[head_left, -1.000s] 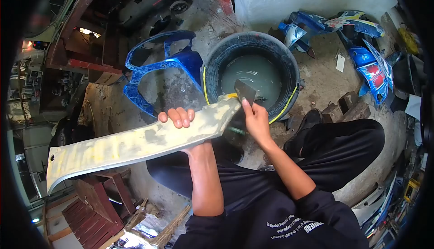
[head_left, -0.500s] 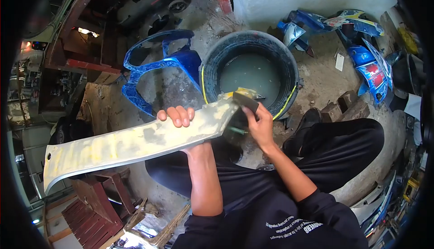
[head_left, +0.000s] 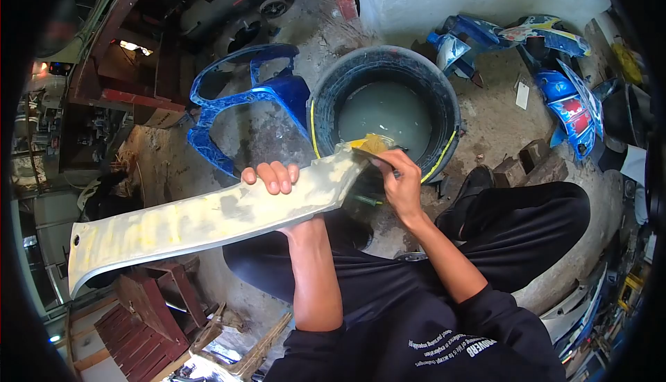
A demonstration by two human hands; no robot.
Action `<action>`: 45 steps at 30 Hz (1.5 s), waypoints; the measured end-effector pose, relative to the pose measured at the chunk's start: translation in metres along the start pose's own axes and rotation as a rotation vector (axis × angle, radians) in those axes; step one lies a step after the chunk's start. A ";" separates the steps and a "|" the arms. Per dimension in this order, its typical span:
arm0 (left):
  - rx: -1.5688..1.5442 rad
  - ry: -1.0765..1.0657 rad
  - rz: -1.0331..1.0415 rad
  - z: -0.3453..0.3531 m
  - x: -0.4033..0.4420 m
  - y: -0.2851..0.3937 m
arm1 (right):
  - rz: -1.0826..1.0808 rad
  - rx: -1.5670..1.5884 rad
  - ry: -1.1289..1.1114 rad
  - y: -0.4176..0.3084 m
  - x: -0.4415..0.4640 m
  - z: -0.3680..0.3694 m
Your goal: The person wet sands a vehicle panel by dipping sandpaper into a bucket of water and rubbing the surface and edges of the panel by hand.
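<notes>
A long, curved panel (head_left: pixel 187 224), patchy cream and grey, stretches from the left to the edge of the bucket. My left hand (head_left: pixel 272 177) is wrapped round its lower edge, with the fingertips showing over the top and the palm hidden beneath. At the panel's right end, my right hand (head_left: pixel 401 179) pinches a dark, thin sheet (head_left: pixel 369 154) against the surface. The panel's yellowish tip (head_left: pixel 374 142) juts over the rim of a black bucket (head_left: pixel 449 105), which holds cloudy grey water (head_left: pixel 386 108).
A blue plastic frame (head_left: pixel 288 96) lies on the floor left of the bucket. Blue fairing pieces (head_left: pixel 572 108) lie at the right, near wooden blocks (head_left: pixel 534 163). A dark red wooden stool (head_left: pixel 142 316) stands at the lower left. My crossed legs (head_left: pixel 534 233) are below the bucket.
My right hand has turned and shifted slightly, and the dark sheet has tipped from upright to nearly flat on the panel's end. The left hand stays in place.
</notes>
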State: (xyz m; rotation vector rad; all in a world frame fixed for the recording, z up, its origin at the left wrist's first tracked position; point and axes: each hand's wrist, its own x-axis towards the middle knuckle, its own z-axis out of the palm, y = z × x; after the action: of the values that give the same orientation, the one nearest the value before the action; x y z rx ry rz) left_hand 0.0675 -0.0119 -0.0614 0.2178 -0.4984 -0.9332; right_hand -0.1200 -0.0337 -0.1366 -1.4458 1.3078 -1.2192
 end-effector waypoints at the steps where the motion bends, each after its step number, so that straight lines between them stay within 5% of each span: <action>1: 0.003 0.002 0.001 0.001 0.001 0.000 | 0.000 0.003 0.003 0.001 -0.002 0.001; 45: 0.025 0.010 0.020 0.001 0.002 0.001 | -0.097 -0.064 0.019 -0.014 -0.012 0.007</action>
State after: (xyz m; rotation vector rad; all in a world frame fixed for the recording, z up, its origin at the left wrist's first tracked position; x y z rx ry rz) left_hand 0.0690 -0.0129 -0.0596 0.2391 -0.5022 -0.9061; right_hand -0.1104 -0.0204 -0.1258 -1.5623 1.3133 -1.2669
